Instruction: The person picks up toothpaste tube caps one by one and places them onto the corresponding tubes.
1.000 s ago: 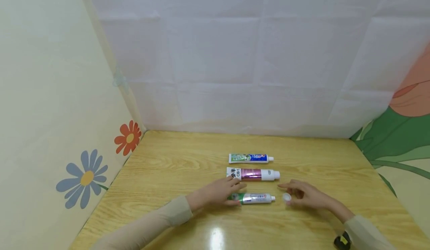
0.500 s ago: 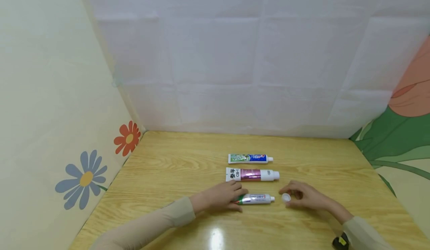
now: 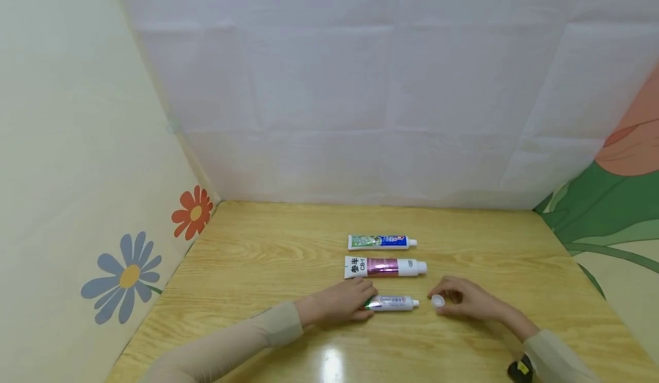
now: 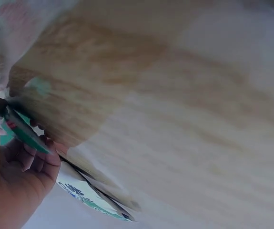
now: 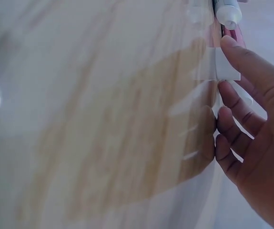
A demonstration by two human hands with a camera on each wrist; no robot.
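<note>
A white and green toothpaste tube (image 3: pixel 392 303) lies nearest the person, its bare nozzle pointing right. My left hand (image 3: pixel 344 302) grips it from above at the tail end, covering most of the green part. In the left wrist view the thumb and fingers lie either side of the tube's green end (image 4: pixel 26 131). Just right of the nozzle, my right hand (image 3: pixel 465 299) holds a small white cap (image 3: pixel 437 301) between thumb and forefinger, its hollow side showing. The right wrist view has the cap (image 5: pixel 228 64) beside the thumb, below the tube's nozzle (image 5: pixel 230 23).
Behind lie two more toothpaste tubes with white caps: a pink and white one (image 3: pixel 383 267), then a blue and green one (image 3: pixel 381 242). The wood-grain table (image 3: pixel 273 240) meets a white cloth backdrop (image 3: pixel 329 86). A dark object (image 3: pixel 520 370) shows by the right sleeve.
My left hand has shifted slightly right along the tube, and its spread fingers have drawn in around it. The right hand and cap have hardly moved.
</note>
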